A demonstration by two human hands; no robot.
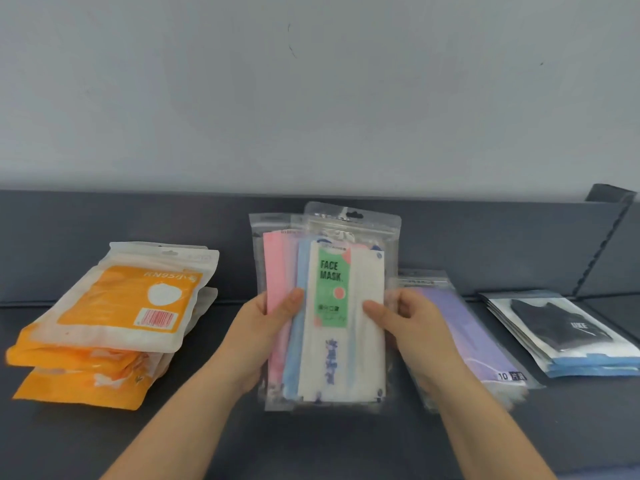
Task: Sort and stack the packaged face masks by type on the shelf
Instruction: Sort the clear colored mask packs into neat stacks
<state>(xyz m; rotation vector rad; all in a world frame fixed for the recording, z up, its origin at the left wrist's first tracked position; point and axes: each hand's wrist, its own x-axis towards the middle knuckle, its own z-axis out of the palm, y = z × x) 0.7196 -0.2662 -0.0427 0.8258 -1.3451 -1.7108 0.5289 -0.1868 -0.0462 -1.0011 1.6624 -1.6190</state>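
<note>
Backdrop: pale grey wall (311, 98) above a dark shelf (571, 427), with a slotted divider (602, 244) standing at the far right.
Far left: orange stack (114, 320) of KN95 pouches piled on the shelf, a touch fanned out but clearly one type together.
Far right: black packs (564, 334) in a neat pile near the divider, blue edges showing at the near end.
Right of centre: purple packs (464, 330) lying flat on the shelf, partly hidden behind the right wrist.
Centre: bundle (332, 306) of clear packs held upright, facing the camera. Pink, blue, and a white one with a green "FACE MASK" label in front, so several colours in one fistful.
Left hand (266, 327): grips the bundle's left edge, thumb across the pink pack, fingers curled behind.
Right hand (412, 323): pinches the right edge, thumb on the white front pack, fingers curled round the back.
Bundle's foot: low over the shelf; whether it touches, I cannot tell.
Done: three piles look settled by type: orange, purple and black.
Left: the bundle in the hands is not yet placed. My read is that it needs squaring up or splitting by colour, then a spot of its own, likely the gap between orange and purple.
Progress: well past halfway by the look of it, with this handful to go.
</note>
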